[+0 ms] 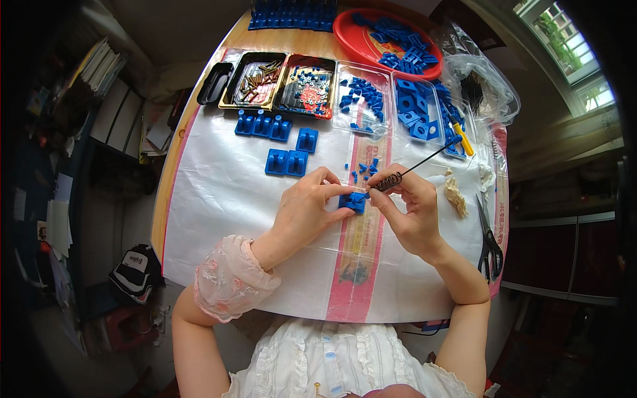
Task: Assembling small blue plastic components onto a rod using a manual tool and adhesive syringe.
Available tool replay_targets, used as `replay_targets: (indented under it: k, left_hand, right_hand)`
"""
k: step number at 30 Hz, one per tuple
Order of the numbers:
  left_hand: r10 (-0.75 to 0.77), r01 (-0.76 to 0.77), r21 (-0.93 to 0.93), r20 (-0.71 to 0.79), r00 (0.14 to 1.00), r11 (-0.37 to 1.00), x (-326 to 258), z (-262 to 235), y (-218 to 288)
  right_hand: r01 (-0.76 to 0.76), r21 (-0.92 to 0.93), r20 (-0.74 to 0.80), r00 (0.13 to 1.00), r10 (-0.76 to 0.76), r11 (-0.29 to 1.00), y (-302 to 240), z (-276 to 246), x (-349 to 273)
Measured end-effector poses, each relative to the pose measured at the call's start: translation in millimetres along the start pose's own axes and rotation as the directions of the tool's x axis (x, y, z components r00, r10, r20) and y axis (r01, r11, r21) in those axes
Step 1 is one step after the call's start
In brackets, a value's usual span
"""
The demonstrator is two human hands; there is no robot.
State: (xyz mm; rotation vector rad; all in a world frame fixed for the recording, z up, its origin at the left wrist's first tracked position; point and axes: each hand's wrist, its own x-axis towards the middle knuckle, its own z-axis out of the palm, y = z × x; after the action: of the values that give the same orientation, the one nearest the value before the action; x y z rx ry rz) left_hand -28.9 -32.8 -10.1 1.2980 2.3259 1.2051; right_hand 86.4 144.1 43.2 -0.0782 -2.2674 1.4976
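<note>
Near mid-table, on the white sheet (225,199), a small blue block (353,202) pinched between both hands. Left hand (306,205) with fingertips closed narrow on the block's top and near edge; right hand (406,212) closed on a thin black rod (424,159) carrying a dark coil spring (389,180) at its lower end, just above the block. Probably hard moulded plastic: light, stiff, smooth enough to slip, best gripped by the flat side faces. Spring tiny and springy, likely to jump if released; rod slender, apt to bend, safest held close to the coil. Loose blue bits (363,166) scattered just beyond the hands. Farther up, finished blue blocks (286,162) in pairs and a row (263,125). Along the far edge, a line of shallow trays: a black one with brass pins (255,79), a black one with small washers over a red-and-yellow printed card (308,89), two clear ones with blue parts (361,99) (415,109). Beyond, a round red bowl (345,40) of blue pieces, and a crumpled clear bag (478,83) at the right. Running under the hands, a pink-edged printed strip (358,245) on the sheet, lettering too blurred to make out. Black scissors (490,245) at the right edge; yellow-handled tool (463,140) by the clear trays.
</note>
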Motion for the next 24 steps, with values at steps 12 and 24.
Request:
replay_targets:
  k: [12,24]
  left_hand:
    - [-0.001,0.001,-0.003,0.001,1.0,1.0,0.2,-0.1,0.1]
    - [0.007,-0.007,0.004,0.001,1.0,1.0,-0.5,-0.3,-0.2]
  right_hand:
    - [0.012,-0.018,-0.006,1.0,-0.012,1.0,3.3,0.2,1.2]
    - [0.054,-0.053,0.005,0.999,-0.053,0.997,2.4,1.3,1.8]
